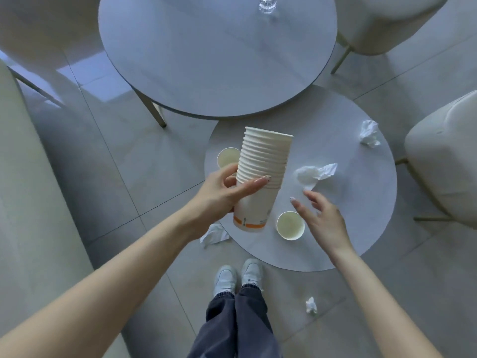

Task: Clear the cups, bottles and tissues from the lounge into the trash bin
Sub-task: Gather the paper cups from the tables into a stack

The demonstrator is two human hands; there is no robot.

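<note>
Cup stack [263, 161] sat tilted in the left grip [219, 195], fingers wrapped round its lower half, above the low tabletop [366, 197]. Right grip [324, 219] was wide, fingers spread, holding nothing, just above the near cup [290, 225] at the front of the tabletop. Far cup [227, 156] stood behind the stack, partly hidden.

Likely step: lift the near cup and nest it into the stack. It should go best pinched at the rim, with the stack's mouth turned toward the right grip and the cup dropped in straight so rims don't snag; any dregs would spill.

Big tissue [316, 174] and corner tissue [370, 133] lay on the low tabletop. Edge tissue [214, 235] and small tissue [311, 304] lay on the tiled floor [103, 164]. Higher tabletop [206, 60] behind carried a glass [267, 2]. Pale chair [444, 161] stood at right. No trash bin in view.
</note>
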